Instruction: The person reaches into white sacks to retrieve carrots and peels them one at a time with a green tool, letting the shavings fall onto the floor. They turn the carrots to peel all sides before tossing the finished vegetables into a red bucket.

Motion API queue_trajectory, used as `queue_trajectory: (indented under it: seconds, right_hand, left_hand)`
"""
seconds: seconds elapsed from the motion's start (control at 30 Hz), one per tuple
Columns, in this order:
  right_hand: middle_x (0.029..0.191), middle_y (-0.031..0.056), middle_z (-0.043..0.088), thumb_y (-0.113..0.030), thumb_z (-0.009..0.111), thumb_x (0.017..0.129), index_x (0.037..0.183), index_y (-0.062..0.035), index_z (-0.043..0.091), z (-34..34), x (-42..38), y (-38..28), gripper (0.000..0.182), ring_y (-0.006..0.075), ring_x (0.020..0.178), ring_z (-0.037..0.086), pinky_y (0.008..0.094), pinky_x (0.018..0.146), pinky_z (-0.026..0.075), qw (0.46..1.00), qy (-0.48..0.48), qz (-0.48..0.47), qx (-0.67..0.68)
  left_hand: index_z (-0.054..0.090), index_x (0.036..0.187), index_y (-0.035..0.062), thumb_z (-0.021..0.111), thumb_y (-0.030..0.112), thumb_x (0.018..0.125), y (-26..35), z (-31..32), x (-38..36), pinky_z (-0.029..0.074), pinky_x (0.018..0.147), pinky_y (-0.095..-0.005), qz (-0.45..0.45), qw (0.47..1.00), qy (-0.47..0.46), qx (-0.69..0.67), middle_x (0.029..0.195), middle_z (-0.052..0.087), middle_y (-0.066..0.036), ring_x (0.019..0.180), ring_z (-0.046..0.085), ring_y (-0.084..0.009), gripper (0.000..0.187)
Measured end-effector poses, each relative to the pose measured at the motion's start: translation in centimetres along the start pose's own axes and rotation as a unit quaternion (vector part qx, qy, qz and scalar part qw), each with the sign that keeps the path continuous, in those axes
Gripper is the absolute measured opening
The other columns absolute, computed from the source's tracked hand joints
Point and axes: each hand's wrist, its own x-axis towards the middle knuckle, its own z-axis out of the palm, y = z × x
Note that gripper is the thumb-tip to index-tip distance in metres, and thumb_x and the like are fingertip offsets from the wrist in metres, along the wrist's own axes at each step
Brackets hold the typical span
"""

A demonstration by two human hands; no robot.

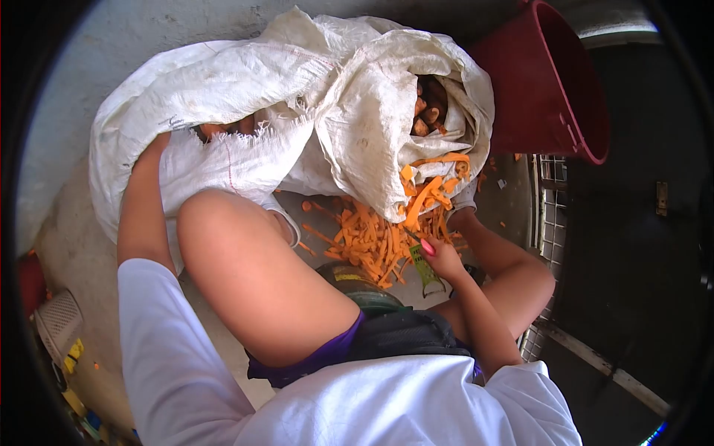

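My left hand reaches into the mouth of the left white woven sack. Its fingers are hidden by the cloth, so what they touch does not show. Brownish-orange root vegetables lie partly visible in that opening. My right hand is closed around the pink handle of a small knife, its dark narrow blade pointing up and left. Beyond the blade, orange peelings are heaped on the floor, some draped over the rim of the right white sack. Brown-orange roots show inside it.
A dark red bucket leans beside the right sack. Below my right hand is a green printed strip. A wire grid and dark panel stand at right. A perforated basket lies at left.
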Motion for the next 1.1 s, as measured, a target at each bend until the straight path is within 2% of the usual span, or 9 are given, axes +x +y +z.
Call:
queue_trajectory:
  seconds: [0.4, 0.6, 0.67, 0.73, 0.77, 0.83, 0.9, 1.03, 1.1]
  right_hand:
    - [0.074, 0.0189, 0.057, -0.031, 0.053, 0.078, 0.086, -0.0059, 0.053, 0.0, -0.1, -0.1, 0.026, 0.0352, 0.074, 0.055, 0.0414, 0.064, 0.042, 1.0, -0.011, 0.011, -0.004]
    - [0.075, 0.0185, 0.057, -0.031, 0.052, 0.078, 0.085, -0.0062, 0.054, -0.2, -0.1, -0.6, 0.026, 0.0352, 0.074, 0.055, 0.0416, 0.064, 0.042, 1.0, -0.003, -0.005, 0.017]
    - [0.075, 0.0185, 0.057, -0.031, 0.053, 0.078, 0.086, -0.0064, 0.055, -0.2, -0.1, -0.4, 0.025, 0.035, 0.074, 0.055, 0.0413, 0.064, 0.042, 1.0, -0.004, -0.022, 0.021]
    - [0.076, 0.0188, 0.057, -0.03, 0.053, 0.078, 0.087, -0.0066, 0.055, -0.4, -0.3, -0.5, 0.025, 0.0347, 0.075, 0.055, 0.041, 0.065, 0.042, 0.999, -0.003, -0.035, 0.031]
    - [0.077, 0.019, 0.057, -0.03, 0.053, 0.077, 0.088, -0.0066, 0.055, -0.6, -0.4, -0.6, 0.025, 0.0346, 0.075, 0.055, 0.0409, 0.065, 0.042, 0.998, 0.0, -0.039, 0.04]
    - [0.078, 0.0193, 0.057, -0.028, 0.053, 0.077, 0.089, -0.0063, 0.055, -1.1, -1.2, -1.0, 0.025, 0.0343, 0.075, 0.055, 0.0403, 0.065, 0.042, 0.996, 0.022, -0.05, 0.073]
    - [0.077, 0.0193, 0.057, -0.026, 0.054, 0.077, 0.089, -0.0059, 0.055, -2.0, -1.9, -1.6, 0.024, 0.034, 0.074, 0.055, 0.0392, 0.065, 0.041, 0.991, 0.052, -0.054, 0.11]
    - [0.069, 0.0103, 0.056, -0.021, 0.053, 0.078, 0.087, -0.0015, 0.053, -2.9, -2.3, -0.9, 0.021, 0.0209, 0.063, 0.054, 0.032, 0.059, 0.041, 0.955, 0.096, -0.075, 0.272]
    - [0.066, 0.0044, 0.054, -0.018, 0.052, 0.08, 0.087, -0.0005, 0.053, -2.5, -1.7, 0.1, 0.019, 0.0123, 0.06, 0.05, 0.0272, 0.057, 0.039, 0.898, 0.132, -0.106, 0.405]
  left_hand:
    - [0.044, 0.115, 0.001, 0.04, 0.023, 0.085, 0.7, -0.9, 0.9, 0.034, 0.09, -0.0327, 0.0, 0.998, -0.065, 0.003, 0.114, 0.048, -0.013, 0.104, 0.047, -0.0239, 0.037]
    - [0.043, 0.115, 0.0007, 0.041, 0.024, 0.086, 4.6, -5.3, -3.2, 0.036, 0.089, -0.032, 0.026, 0.945, -0.281, -0.165, 0.112, 0.049, -0.012, 0.102, 0.048, -0.0214, 0.038]
    - [0.043, 0.115, 0.0006, 0.041, 0.024, 0.086, 7.4, -9.2, -5.2, 0.036, 0.089, -0.0318, 0.012, 0.872, -0.347, -0.345, 0.112, 0.05, -0.011, 0.102, 0.048, -0.0206, 0.038]
    - [0.042, 0.116, 0.001, 0.042, 0.026, 0.086, 11.5, -13.6, -7.8, 0.038, 0.087, -0.0309, 0.011, 0.724, -0.368, -0.582, 0.107, 0.051, -0.01, 0.1, 0.049, -0.0181, 0.039]
    - [0.041, 0.116, 0.0015, 0.044, 0.027, 0.086, 13.6, -15.9, -9.1, 0.039, 0.085, -0.03, 0.014, 0.619, -0.382, -0.686, 0.103, 0.052, -0.009, 0.098, 0.049, -0.0161, 0.04]
    - [0.041, 0.116, 0.0009, 0.047, 0.028, 0.085, 19.1, -20.7, -11.0, 0.039, 0.085, -0.0314, 0.037, 0.508, -0.398, -0.763, 0.101, 0.052, -0.009, 0.097, 0.05, -0.0172, 0.042]
    - [0.041, 0.116, 0.0008, 0.048, 0.03, 0.084, 23.1, -22.8, -13.2, 0.039, 0.085, -0.0315, -0.026, 0.47, -0.388, -0.792, 0.101, 0.053, -0.01, 0.096, 0.05, -0.0175, 0.044]
    - [0.045, 0.111, 0.0024, 0.048, 0.033, 0.083, 30.2, -23.0, -18.7, 0.046, 0.072, -0.0311, -0.117, 0.392, -0.435, -0.802, 0.094, 0.054, -0.007, 0.083, 0.054, -0.0162, 0.041]
    - [0.045, 0.108, 0.0046, 0.048, 0.034, 0.083, 32.5, -21.3, -21.9, 0.048, 0.063, -0.0305, -0.133, 0.295, -0.497, -0.805, 0.086, 0.053, -0.005, 0.073, 0.055, -0.0154, 0.038]
